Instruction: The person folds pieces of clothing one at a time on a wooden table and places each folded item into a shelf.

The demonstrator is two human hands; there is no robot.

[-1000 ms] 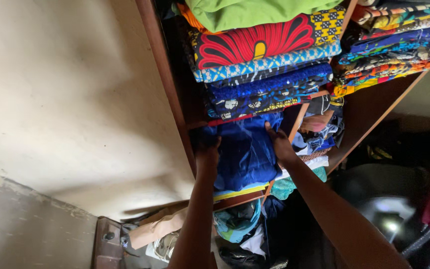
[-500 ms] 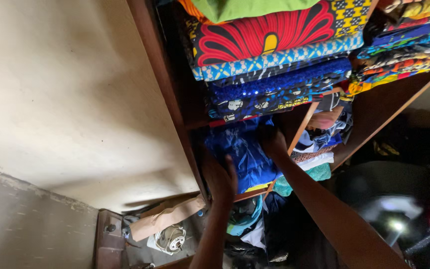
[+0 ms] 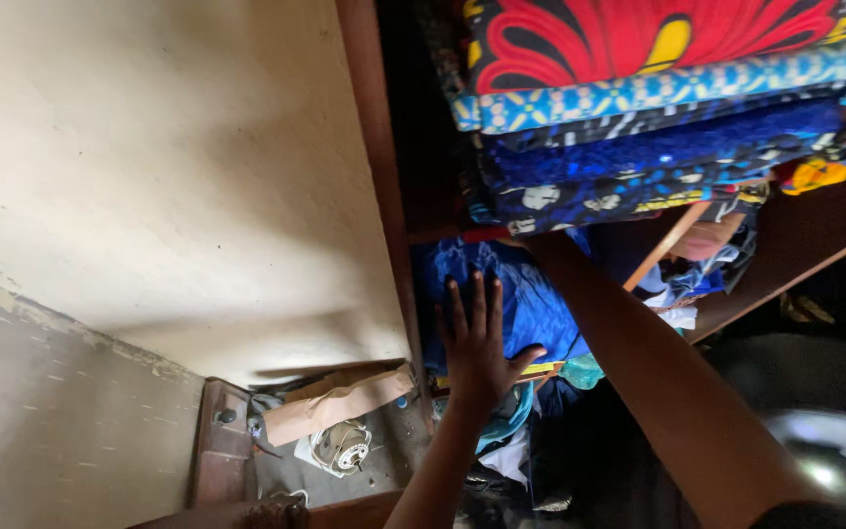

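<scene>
Two hands have shifted: our left hand (image 3: 479,338) now presses flat, fingers spread, on the folded shiny blue cloth (image 3: 526,299); our right hand, reaching deeper into the wooden shelf (image 3: 384,176), is hidden.

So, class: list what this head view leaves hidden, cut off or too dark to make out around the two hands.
- Right hand: hidden in the dark shelf gap; only the forearm shows.
- Blue fabric: its back lost in shadow, partly covered by the left hand.
- Red patterned cloth: cut off by the top edge.

Home/tailor's storeroom: wooden shelf (image 3: 384,176) w/ stacked folded print fabrics (image 3: 638,108), plain wall (image 3: 149,147)
</scene>
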